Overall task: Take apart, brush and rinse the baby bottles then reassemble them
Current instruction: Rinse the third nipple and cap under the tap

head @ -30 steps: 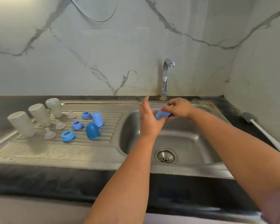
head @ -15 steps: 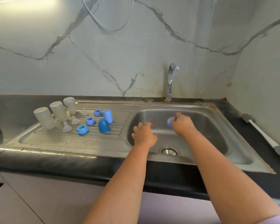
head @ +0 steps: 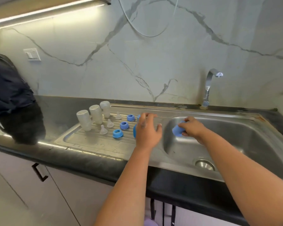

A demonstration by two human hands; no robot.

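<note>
Your right hand (head: 192,128) grips blue cap (head: 177,131) over sink (head: 235,128); left hand (head: 147,129) at 9 o'clock, grip wide, w/ nothing held.

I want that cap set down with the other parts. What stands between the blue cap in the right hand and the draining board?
The left hand hovers over the draining board, directly between the blue cap held by the right hand and the parts there.

The left hand (head: 147,131) hides most of two blue caps (head: 135,130) on the drainboard.
</note>
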